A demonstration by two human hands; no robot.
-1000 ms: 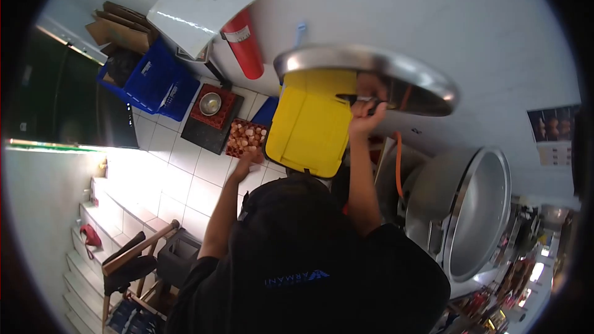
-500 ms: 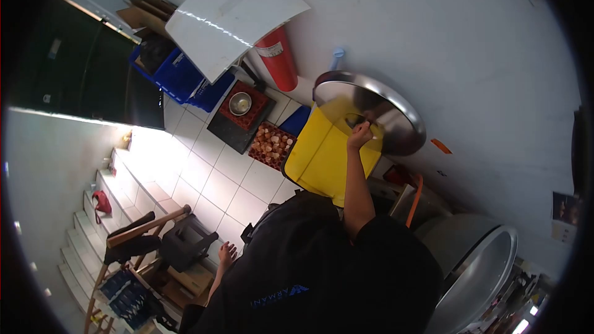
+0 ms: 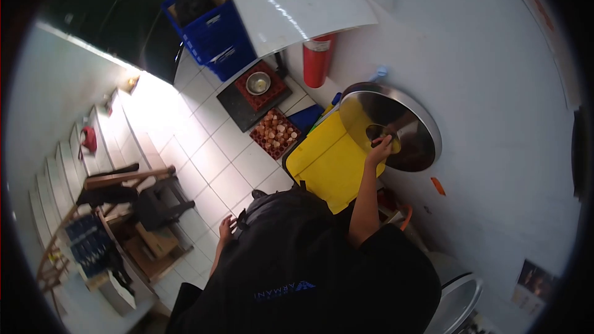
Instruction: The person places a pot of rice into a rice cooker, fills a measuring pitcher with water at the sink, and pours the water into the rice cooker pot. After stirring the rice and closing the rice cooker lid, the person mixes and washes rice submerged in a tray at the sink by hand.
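My right hand (image 3: pixel 382 147) is closed round the handle of a large round metal pot lid (image 3: pixel 416 130). The lid stands on edge, tilted, close to the pale wall and beside the yellow lid of a bin (image 3: pixel 328 161), whose colour reflects in the metal. Whether the pot lid touches the bin or the wall, I cannot tell. Down by my side hangs my left hand (image 3: pixel 226 227), fingers apart and holding nothing, near the front of my black shirt. Part of a big metal pot (image 3: pixel 455 303) shows at the lower right.
Eggshells (image 3: pixel 272 135) fill a tray on the tiled floor, near a metal bowl (image 3: pixel 258 83) on a red tray. Blue crates (image 3: pixel 216 40), a red cylinder (image 3: pixel 317 62) and a white panel (image 3: pixel 297 6) stand beyond. Left are a dark stool (image 3: pixel 162 203) and stairs (image 3: pixel 59 179).
My view has turned, so the bin and trays sit differently and less of the big pot shows. My right hand stays on the lid handle; my left hand remains low and empty.
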